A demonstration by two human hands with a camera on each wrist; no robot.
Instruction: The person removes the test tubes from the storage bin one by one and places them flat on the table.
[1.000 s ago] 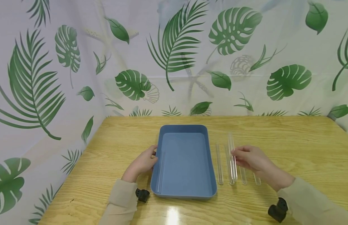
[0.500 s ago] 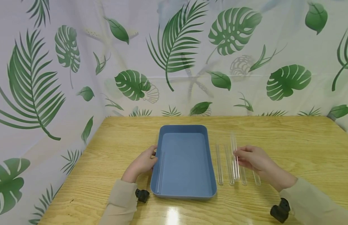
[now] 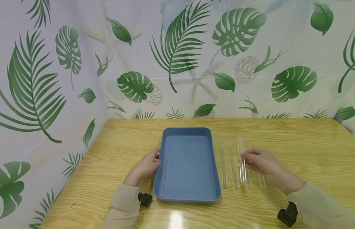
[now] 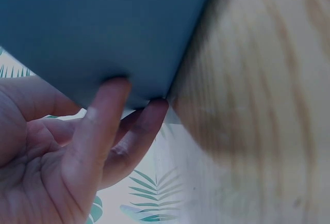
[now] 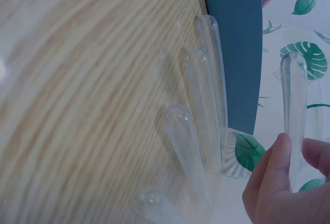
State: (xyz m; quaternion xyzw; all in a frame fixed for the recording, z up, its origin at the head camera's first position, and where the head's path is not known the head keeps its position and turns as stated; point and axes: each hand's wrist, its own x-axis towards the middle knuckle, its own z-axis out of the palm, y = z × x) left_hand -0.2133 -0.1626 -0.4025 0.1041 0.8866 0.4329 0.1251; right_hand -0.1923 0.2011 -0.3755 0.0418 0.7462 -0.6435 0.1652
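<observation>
My left hand (image 3: 145,167) holds the left side of the blue tray (image 3: 188,200). In the left wrist view, two fingertips press on the tray's outer wall (image 4: 113,22) and another digit passes behind its rim. My right hand (image 3: 260,162) pinches a clear glass test tube (image 5: 294,95) between thumb and fingers, its rounded end pointing toward me. Below and around it lie several more test tubes: one close by the tray's right wall (image 3: 224,171), one beside that (image 3: 234,171), others partly hidden behind the right hand. Inside the tray, another test tube (image 3: 164,175) lies along the left wall.
A light wooden table (image 3: 128,133) carries everything. White cloth with green leaf prints (image 3: 177,57) hangs behind it and along the left. Small black cameras sit on the left wrist (image 3: 145,199) and the right wrist (image 3: 288,214).
My right hand has shifted slightly to the right with the pinched test tube, away from the two tubes nearest the tray. The left hand and the tray have stayed in place.
</observation>
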